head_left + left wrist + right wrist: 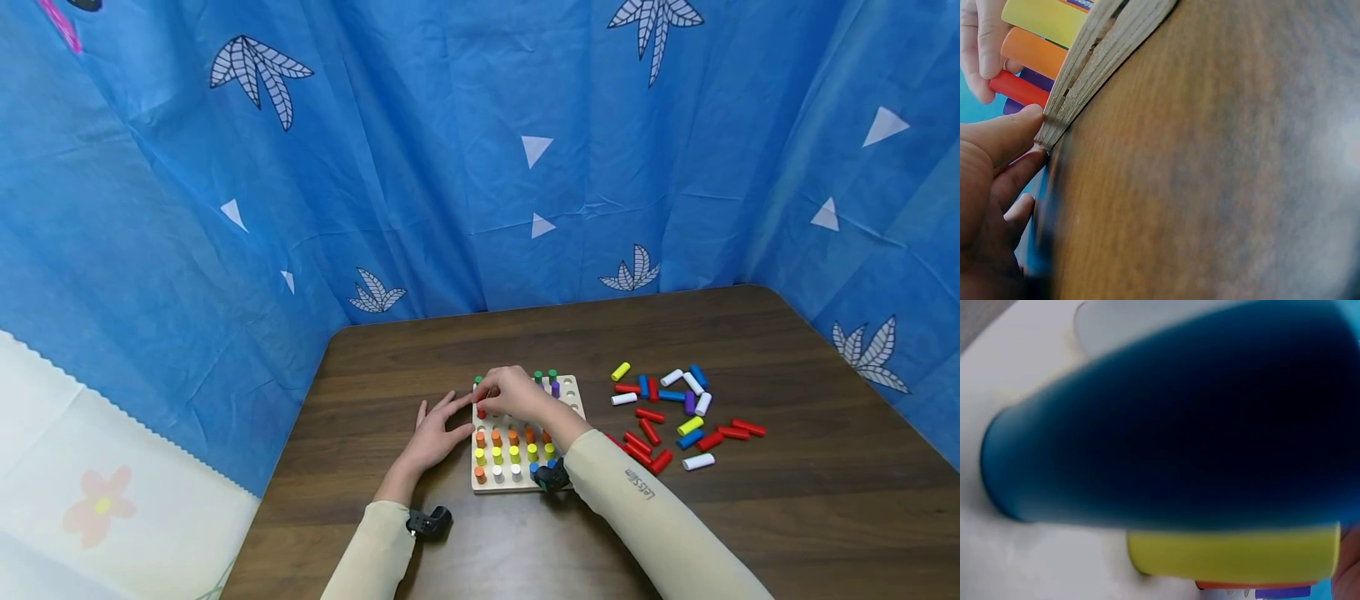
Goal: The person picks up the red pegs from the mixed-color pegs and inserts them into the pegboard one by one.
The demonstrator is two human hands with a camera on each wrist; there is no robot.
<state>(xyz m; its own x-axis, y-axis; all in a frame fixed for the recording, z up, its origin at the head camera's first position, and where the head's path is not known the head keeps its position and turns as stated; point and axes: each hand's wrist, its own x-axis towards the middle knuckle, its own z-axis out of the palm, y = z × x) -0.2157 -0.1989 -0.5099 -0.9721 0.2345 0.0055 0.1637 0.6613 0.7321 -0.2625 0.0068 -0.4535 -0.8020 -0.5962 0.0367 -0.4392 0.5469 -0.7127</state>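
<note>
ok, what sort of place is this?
Likely a makeshift recording corner indoors; the wider room isn't in view. Signs: a printed blue curtain hung behind the table, black devices worn on both wrists, and a pegboard being worked on.

Red peg (482, 412) upright on wooden pegboard (491, 487)

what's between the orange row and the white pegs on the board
A row of yellow pegs stands between the orange row and the white pegs on the board; the head view shows it.
</note>
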